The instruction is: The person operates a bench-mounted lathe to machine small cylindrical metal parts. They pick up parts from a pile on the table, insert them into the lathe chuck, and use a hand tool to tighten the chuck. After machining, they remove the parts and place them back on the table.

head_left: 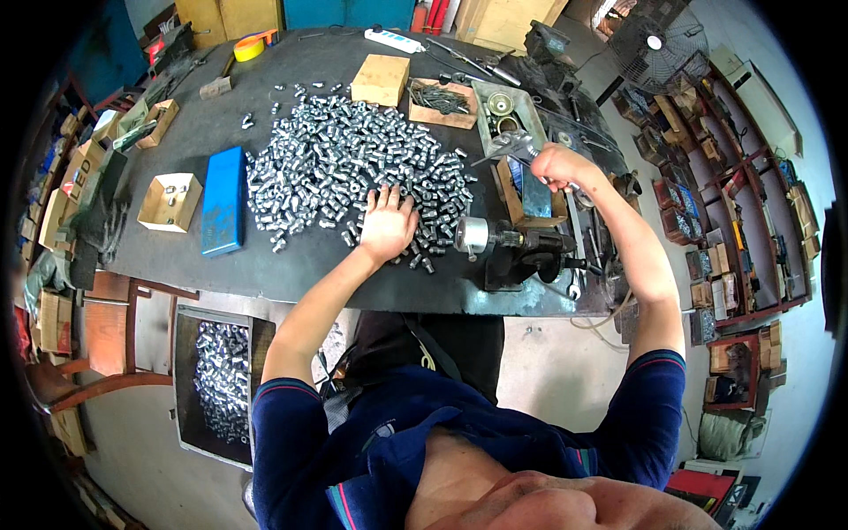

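Has room along near edge of table (168, 261); rests left hand (389, 228), fingers spread, on metal fittings (336, 159); curls right hand (563, 166) round metal tool (514, 141), kind unclear, right of fittings

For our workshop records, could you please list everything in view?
Table: one, dark, centre
Metal fittings: many, silver, on table
Long box: one, blue, left of fittings
Small box: one, tan, beside long box
Carton: one, tan, behind fittings
Rod box: one, tan, beside carton
Clamping device: one, black and silver, front table edge
Power strip: one, white, far table edge
Tape roll: one, yellow, upper left
Crate: one, grey, left floor
Fan: one, dark, upper right
Large rack: one, brown, right
Other clutter: uncounted, mixed, table and rack
Metal tool: one, silver, in hand
Left hand: one, bare, on fittings
Right hand: one, bare, gripping metal tool
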Available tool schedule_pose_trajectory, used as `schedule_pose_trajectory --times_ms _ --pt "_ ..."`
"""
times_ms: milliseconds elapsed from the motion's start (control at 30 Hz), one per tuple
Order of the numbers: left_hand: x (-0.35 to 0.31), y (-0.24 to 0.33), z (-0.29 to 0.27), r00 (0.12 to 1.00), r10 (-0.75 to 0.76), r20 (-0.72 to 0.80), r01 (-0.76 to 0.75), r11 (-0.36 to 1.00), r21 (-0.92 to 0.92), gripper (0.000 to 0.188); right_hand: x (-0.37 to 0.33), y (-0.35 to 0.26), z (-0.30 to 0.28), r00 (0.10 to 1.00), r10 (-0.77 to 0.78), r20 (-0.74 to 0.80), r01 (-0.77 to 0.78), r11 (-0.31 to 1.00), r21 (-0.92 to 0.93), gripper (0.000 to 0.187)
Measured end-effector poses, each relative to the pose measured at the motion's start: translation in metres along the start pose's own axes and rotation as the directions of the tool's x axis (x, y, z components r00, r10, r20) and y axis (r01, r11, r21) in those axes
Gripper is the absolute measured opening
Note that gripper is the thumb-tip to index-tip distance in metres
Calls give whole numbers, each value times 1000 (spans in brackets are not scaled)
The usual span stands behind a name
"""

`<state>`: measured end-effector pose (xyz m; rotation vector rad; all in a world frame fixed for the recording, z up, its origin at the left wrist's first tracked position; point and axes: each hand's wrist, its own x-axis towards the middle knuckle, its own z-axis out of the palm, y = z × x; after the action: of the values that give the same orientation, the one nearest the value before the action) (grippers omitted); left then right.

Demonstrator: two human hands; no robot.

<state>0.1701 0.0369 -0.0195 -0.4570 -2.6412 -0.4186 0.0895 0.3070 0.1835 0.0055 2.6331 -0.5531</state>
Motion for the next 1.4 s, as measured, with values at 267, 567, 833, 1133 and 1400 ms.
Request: schedule_pose_trajectory --times_ms 267,567,833,1133,1400 --pt "0 0 0 1000 4 -8 -4 1000 -20 37 0 26 -2 995 84 54 -77 990 -118 12" --pt "1 1 1 1000 8 -22 -8 1000 -15 36 3 26 -5 980 23 195 -17 999 -31 12" --pt "0 1 -1 999 0 -34 -1 999 -35 34 -16 -20 25 889 -200 412 218 976 5 18" --pt "0 0 2 1000 -3 -19 3 1000 -21 35 -36 -11 12 940 -107 324 107 994 18 17" --pt "2 -10 -4 999 5 47 -1 995 -101 32 -116 33 -13 977 -167 -136 199 942 270 17"
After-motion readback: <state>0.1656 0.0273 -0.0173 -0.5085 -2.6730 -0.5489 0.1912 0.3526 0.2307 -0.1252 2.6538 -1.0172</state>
